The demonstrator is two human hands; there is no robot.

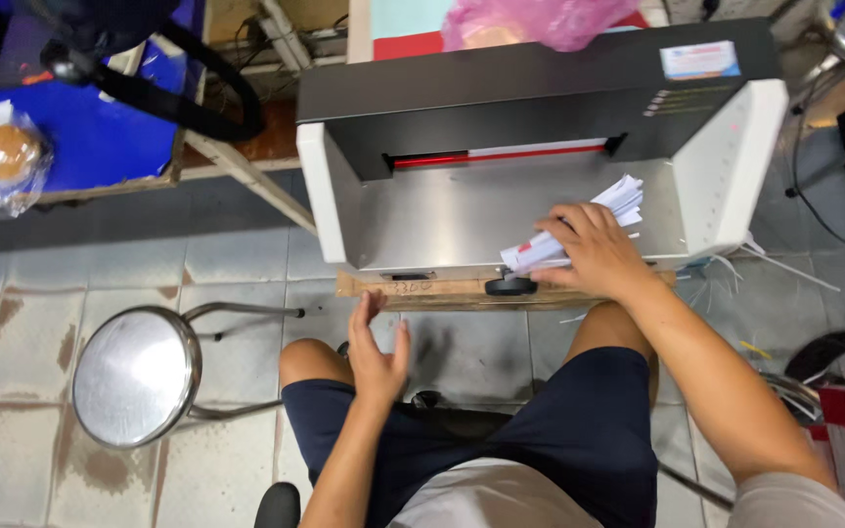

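Paper stack point(579, 227): white, fanned, seemingly narrow strips.

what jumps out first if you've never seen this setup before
The big grey and black paper cutter fills the upper middle, with a red strip across its slot. The right hand presses a fanned stack of white paper on the cutter's metal bed, while the left hand hangs open above the knee. A shiny round metal stool stands on the tiled floor at lower left.
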